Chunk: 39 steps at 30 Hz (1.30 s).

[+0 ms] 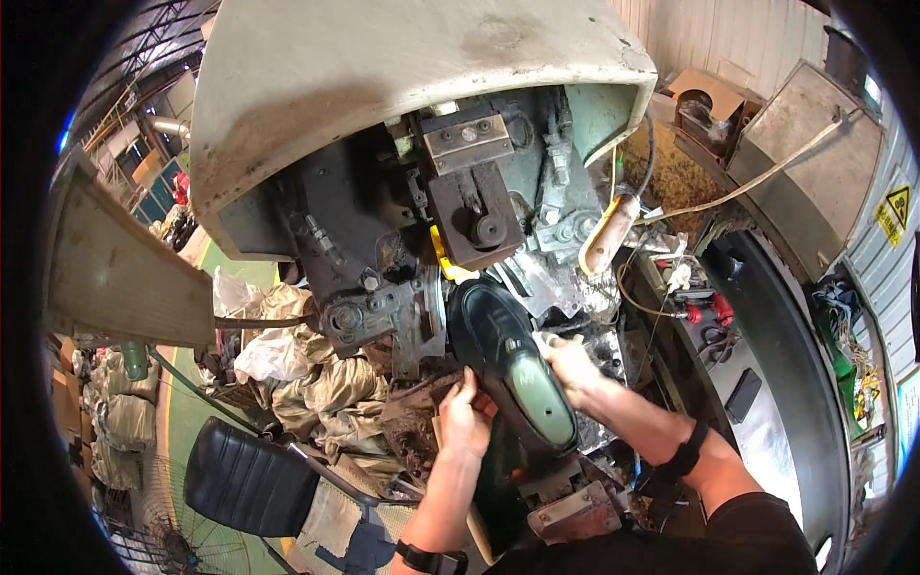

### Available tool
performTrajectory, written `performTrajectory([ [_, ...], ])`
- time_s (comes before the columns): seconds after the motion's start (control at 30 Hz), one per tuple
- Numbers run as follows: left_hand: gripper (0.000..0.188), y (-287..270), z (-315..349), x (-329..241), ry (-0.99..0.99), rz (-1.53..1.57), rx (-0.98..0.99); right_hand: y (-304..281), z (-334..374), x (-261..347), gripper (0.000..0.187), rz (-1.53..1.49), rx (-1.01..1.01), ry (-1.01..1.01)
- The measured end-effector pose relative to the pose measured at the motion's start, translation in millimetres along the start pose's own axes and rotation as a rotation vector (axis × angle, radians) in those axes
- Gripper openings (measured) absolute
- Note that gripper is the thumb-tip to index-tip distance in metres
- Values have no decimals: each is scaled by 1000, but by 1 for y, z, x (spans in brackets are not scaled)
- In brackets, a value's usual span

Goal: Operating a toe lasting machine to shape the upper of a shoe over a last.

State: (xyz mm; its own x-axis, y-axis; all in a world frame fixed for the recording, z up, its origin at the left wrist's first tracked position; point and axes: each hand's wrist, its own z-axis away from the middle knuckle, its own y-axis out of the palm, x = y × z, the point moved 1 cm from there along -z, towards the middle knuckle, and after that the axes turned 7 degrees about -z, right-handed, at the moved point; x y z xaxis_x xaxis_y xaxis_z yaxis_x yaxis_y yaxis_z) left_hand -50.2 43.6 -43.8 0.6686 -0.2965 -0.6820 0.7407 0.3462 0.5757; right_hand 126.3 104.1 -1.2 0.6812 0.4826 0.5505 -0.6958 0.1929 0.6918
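A black shoe upper (475,321) is stretched over a pale green last (540,394), its toe end under the dark metal head (476,213) of a large machine. My left hand (466,414) is at the shoe's left edge with its fingers curled in; whatever they may hold is hidden. On the opposite side, my right hand (572,370) grips the shoe's right edge, slightly blurred. Metal arms and plates of the machine flank the toe, and a yellow part (447,254) shows beside it.
A pale machine hood (402,67) hangs above. To the right are a curved metal-topped bench (757,422), a dark phone-like slab (744,395) and a hanging handle-shaped thing (609,235) on a cable. A black chair (251,479), a wire fan (172,537) and sacks (321,383) stand at left.
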Motion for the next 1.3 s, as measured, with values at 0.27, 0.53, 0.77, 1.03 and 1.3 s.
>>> performTrajectory([
  [0.27, 23, 41, -10, 29, 243, 136, -317, -29, -24, -16, 37, 3, 125, -113],
  [0.53, 32, 45, -21, 35, 293, 81, -461, -35, -27, -25, 49, -8, 138, -197],
  [0.77, 28, 31, -42, 53, 413, 120, -420, -40, -39, -29, 47, -62, 111, -247],
  [1.03, 28, 43, -28, 38, 287, 257, -317, -33, -24, -16, 41, -54, 127, -74],
  [1.3, 28, 44, -20, 32, 252, 402, -181, -28, -12, -14, 43, -19, 77, -100],
])
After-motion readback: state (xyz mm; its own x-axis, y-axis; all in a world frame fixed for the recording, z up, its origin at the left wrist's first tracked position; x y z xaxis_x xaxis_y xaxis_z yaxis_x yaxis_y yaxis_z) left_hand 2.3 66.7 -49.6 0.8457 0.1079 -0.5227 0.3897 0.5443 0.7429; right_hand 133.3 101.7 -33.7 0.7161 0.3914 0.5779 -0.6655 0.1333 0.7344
